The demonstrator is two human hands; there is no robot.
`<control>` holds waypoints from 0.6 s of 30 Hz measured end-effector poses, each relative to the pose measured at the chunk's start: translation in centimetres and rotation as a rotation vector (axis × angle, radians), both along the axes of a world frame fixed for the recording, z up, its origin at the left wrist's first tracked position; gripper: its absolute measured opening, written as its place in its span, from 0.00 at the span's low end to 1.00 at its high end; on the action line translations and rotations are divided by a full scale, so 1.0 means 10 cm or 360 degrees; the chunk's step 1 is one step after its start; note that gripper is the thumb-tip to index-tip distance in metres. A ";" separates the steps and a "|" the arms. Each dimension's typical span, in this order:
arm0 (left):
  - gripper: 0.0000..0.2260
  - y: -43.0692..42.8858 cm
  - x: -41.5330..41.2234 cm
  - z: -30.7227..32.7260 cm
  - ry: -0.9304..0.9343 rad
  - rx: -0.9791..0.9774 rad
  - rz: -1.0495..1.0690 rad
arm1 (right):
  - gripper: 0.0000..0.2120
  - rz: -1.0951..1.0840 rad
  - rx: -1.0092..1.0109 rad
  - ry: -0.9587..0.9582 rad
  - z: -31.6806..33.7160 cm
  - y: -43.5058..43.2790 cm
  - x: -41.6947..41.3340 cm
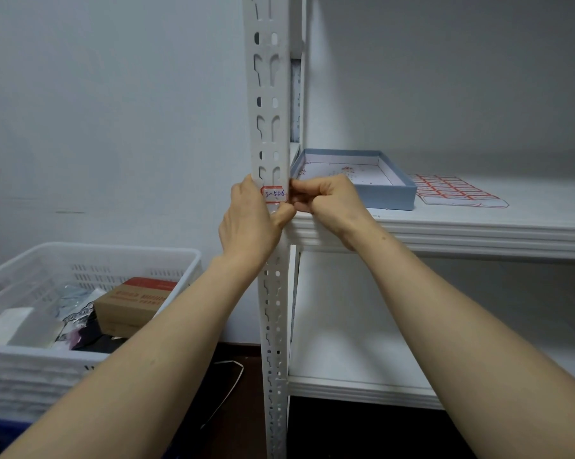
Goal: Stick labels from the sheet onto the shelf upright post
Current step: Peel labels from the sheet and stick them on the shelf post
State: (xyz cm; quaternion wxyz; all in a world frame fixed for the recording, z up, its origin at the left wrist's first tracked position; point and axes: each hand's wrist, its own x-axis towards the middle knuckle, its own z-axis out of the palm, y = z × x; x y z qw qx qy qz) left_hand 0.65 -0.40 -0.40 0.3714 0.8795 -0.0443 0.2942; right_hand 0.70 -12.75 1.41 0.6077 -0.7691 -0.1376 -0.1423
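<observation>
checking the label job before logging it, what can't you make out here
Head view only.
label edges: under the left hand and right hand, so whether it's stuck flat is unclear
sheet print: too small to read
post ends: cut off by the frame's top and bottom edges
basket contents: blurred

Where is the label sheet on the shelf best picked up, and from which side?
Likely pinch the label sheet at its near right corner, coming from the open front of the shelf. It lies flat, so only an edge can be lifted. The blue box stands close on its left, while its front and right sides are free.
</observation>
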 end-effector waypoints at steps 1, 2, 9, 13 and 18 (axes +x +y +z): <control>0.19 0.00 0.00 0.00 0.0001 -0.0001 -0.0005 | 0.19 -0.0003 -0.0002 0.0002 0.00 0.00 0.00; 0.20 0.00 0.00 0.00 0.0004 -0.0011 -0.0007 | 0.19 0.0004 -0.0004 0.0002 0.00 0.00 0.00; 0.19 -0.05 0.02 0.01 0.0027 -0.0195 -0.0026 | 0.20 0.0019 0.0028 0.0025 0.00 -0.01 0.00; 0.18 -0.06 0.04 0.01 0.0035 -0.0288 -0.0068 | 0.21 0.0015 0.0000 0.0035 0.00 -0.01 0.02; 0.14 -0.01 0.05 -0.02 0.0016 -0.0296 -0.0122 | 0.19 0.0006 -0.0004 0.0023 0.00 -0.02 0.03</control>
